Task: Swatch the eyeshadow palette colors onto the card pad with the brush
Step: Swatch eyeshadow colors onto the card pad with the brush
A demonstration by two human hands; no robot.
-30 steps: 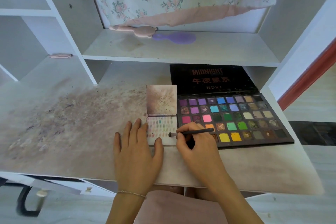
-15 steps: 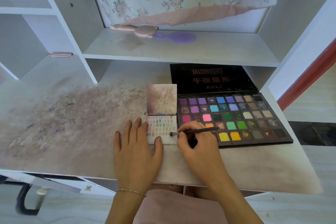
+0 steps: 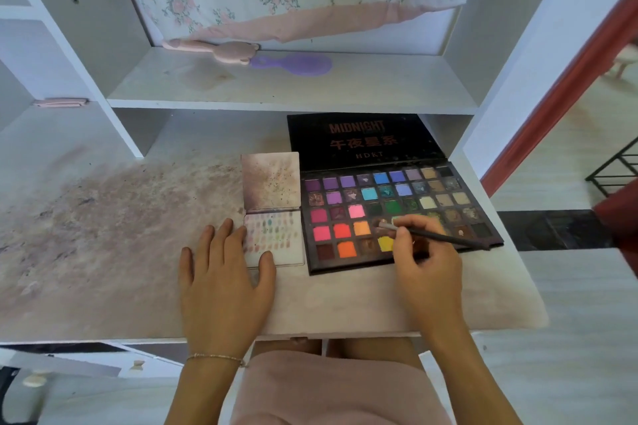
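Brush tip in the palette

The right hand (image 3: 426,266) is pinching the brush (image 3: 431,235) in curled fingers, its tip touching a brown pan of the eyeshadow palette (image 3: 397,203). The left hand (image 3: 224,272) is lying flat, fingers straight, pressing the card pad (image 3: 276,238) on the surface (image 3: 103,235).

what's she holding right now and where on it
The right hand pinches the brush near its metal ferrule. The left hand holds nothing, resting flat by the card pad.

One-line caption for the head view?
Right hand dips brush into palette; left hand steadies card pad.
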